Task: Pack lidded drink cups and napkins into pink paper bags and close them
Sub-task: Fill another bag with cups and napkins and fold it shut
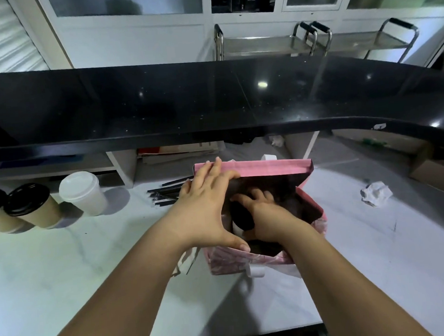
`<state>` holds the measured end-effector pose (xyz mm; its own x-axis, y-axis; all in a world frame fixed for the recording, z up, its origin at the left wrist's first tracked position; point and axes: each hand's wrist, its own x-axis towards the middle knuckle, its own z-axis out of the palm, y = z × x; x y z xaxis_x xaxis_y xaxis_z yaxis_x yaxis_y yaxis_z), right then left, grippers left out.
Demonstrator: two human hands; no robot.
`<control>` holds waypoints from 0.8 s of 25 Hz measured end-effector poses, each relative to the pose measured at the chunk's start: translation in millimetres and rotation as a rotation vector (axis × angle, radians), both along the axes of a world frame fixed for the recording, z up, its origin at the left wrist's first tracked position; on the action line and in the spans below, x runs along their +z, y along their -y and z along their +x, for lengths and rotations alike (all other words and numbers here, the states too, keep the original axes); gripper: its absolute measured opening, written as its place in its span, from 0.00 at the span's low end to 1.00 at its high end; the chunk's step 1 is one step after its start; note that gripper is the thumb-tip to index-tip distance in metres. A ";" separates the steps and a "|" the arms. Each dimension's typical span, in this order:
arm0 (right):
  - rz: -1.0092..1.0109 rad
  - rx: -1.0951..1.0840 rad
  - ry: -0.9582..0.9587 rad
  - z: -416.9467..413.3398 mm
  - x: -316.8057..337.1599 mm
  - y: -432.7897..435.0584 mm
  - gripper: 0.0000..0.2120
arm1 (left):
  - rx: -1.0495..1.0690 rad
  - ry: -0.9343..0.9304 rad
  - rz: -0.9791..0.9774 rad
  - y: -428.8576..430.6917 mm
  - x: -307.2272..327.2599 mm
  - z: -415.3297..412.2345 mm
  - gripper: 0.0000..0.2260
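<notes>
**Cup going in the pink bag, both hands busy**

The pink paper bag stands open on the white worktop, and everything else sits around it. The left hand is spread across the bag's left side. Its fingers lie flat on the far rim and the thumb is on the near rim, so that grip is released, just pressing the paper. The right hand is down inside the bag, grip wrapped round a black-lidded cup, which sits tilted in the left part of the bag's inside. Can't make out much below the lid, it's dark in there.

Just left of the bag, partly behind the left hand, there's a bunch of black straws. Further left stands a white cup with a white lid. Further left again is a brown cup with a black lid. Right of the bag, well apart, lies a crumpled napkin. Beyond the bag runs a raised black ledge.
</notes>
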<state>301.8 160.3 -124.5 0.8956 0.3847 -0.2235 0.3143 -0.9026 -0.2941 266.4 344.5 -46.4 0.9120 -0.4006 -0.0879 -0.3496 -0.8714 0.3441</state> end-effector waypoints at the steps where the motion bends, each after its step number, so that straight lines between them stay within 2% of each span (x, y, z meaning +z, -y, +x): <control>1: -0.023 0.030 0.008 -3.3 -2.1 -2.2 0.42 | 0.009 0.005 0.020 0.0 -1.2 -0.4 0.56; 7: -0.172 0.080 -0.004 -11.5 -11.0 -6.8 0.37 | 0.048 0.059 0.071 4.6 -7.2 -4.9 0.57; 11: -0.247 0.102 -0.097 -12.0 -1.2 -9.9 0.40 | 0.054 0.073 0.106 6.6 -6.7 -6.9 0.56; 13: -0.192 0.102 -0.150 -6.9 18.5 -8.4 0.42 | 0.045 0.082 0.121 5.7 -4.6 -5.0 0.54; 15: -0.126 0.128 -0.071 -0.1 44.9 -3.3 0.43 | 0.043 0.099 0.130 1.6 0.2 -1.3 0.51; 20: 0.202 0.082 0.100 -3.2 105.8 5.8 0.22 | 0.138 0.186 -0.002 -13.2 14.0 1.0 0.39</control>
<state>298.6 154.5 -18.7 0.8734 0.4847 -0.0468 0.4204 -0.7991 -0.4297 267.4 357.8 -32.4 0.9586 -0.2710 0.0878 -0.2848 -0.9148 0.2865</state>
